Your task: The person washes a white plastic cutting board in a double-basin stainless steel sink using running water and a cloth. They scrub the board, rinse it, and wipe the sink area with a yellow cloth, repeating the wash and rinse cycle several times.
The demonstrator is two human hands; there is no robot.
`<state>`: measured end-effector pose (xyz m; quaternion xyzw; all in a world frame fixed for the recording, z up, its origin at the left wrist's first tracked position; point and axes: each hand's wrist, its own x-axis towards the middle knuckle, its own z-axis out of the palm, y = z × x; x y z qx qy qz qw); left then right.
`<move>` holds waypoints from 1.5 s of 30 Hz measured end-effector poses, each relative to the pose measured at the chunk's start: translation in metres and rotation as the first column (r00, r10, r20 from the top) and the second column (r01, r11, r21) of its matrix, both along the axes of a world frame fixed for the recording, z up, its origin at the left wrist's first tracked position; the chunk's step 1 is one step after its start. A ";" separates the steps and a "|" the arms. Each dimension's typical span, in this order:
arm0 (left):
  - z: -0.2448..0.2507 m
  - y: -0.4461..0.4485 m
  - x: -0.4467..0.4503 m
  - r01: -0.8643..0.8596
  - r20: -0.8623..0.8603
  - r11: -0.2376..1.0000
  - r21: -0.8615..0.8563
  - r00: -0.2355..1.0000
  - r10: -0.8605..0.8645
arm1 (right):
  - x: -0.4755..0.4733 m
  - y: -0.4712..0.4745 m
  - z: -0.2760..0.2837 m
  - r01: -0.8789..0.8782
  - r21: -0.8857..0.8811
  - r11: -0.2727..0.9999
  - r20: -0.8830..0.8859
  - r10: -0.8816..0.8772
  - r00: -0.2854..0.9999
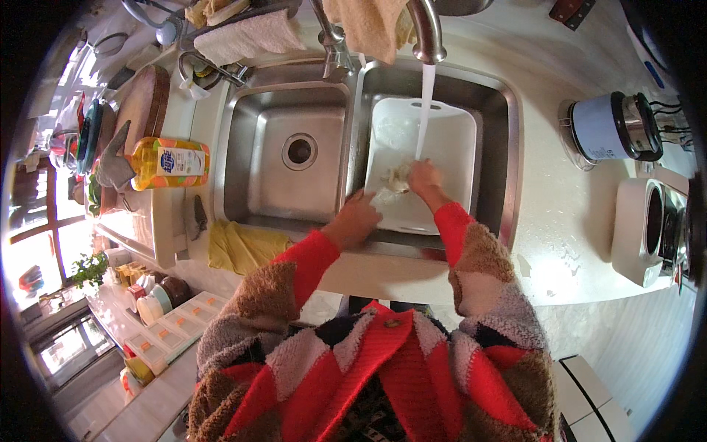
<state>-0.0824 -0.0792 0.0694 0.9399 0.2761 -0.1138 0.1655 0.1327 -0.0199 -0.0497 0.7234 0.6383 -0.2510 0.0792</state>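
Note:
A white plastic basin [453,132] stands in the right bowl of a steel double sink [511,166], with some water in it. Water runs from the curved steel faucet [429,52] into the basin. My right hand [425,177] is in the basin beside the stream, at a pale, wet, crumpled thing [396,179] whose kind I cannot tell; its fingertips are blurred, so the hold is unclear. Over the basin's left near edge is my left hand [358,218], fingers apart, holding nothing visible. The left sink bowl [276,127] shows a bare drain.
Left of the sink are a yellow dish soap bottle [171,164] and a yellow cloth [243,246]. A tan towel [364,25] hangs between the faucets. On the right counter stand a blue-grey canister [599,127] and a white container [632,232].

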 end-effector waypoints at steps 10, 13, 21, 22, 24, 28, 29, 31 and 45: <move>0.009 -0.019 -0.006 -0.334 0.271 0.936 -0.108 0.896 0.351 | -0.064 0.077 -0.002 0.694 -0.131 0.708 -0.900 -0.379 0.216; 0.015 -0.015 -0.001 -0.447 0.298 0.881 -0.155 0.829 0.473 | -0.076 0.047 0.014 0.488 -0.323 0.811 -0.834 -0.488 0.259; 0.015 -0.008 -0.004 -0.337 0.333 0.941 0.018 0.890 0.312 | -0.058 -0.065 0.083 -0.200 -0.104 0.974 -0.721 0.064 0.690; 0.015 -0.007 -0.006 -0.302 0.291 0.953 0.028 0.914 0.282 | -0.048 -0.066 0.086 -0.316 -0.196 0.928 -0.672 0.107 0.733; 0.015 -0.007 -0.012 -0.211 0.202 0.976 0.055 0.960 0.196 | -0.024 -0.063 0.087 -0.393 -0.296 0.870 -0.470 0.226 0.854; 0.016 -0.004 -0.017 -0.113 0.181 0.991 0.070 0.979 0.099 | 0.043 -0.050 0.068 -0.530 -0.205 0.823 0.059 0.551 0.832; 0.015 -0.004 -0.016 -0.118 0.229 0.991 0.068 0.968 0.100 | 0.051 -0.046 0.060 -0.473 -0.069 0.878 0.163 0.478 0.863; 0.015 -0.003 -0.014 -0.147 0.213 0.989 0.002 0.966 0.144 | 0.053 -0.032 0.042 -0.277 0.167 0.946 0.076 0.268 0.960; 0.019 0.001 -0.011 -0.131 0.103 0.991 -0.001 0.986 0.131 | 0.038 0.117 0.068 -0.606 0.589 0.535 -0.050 0.772 0.634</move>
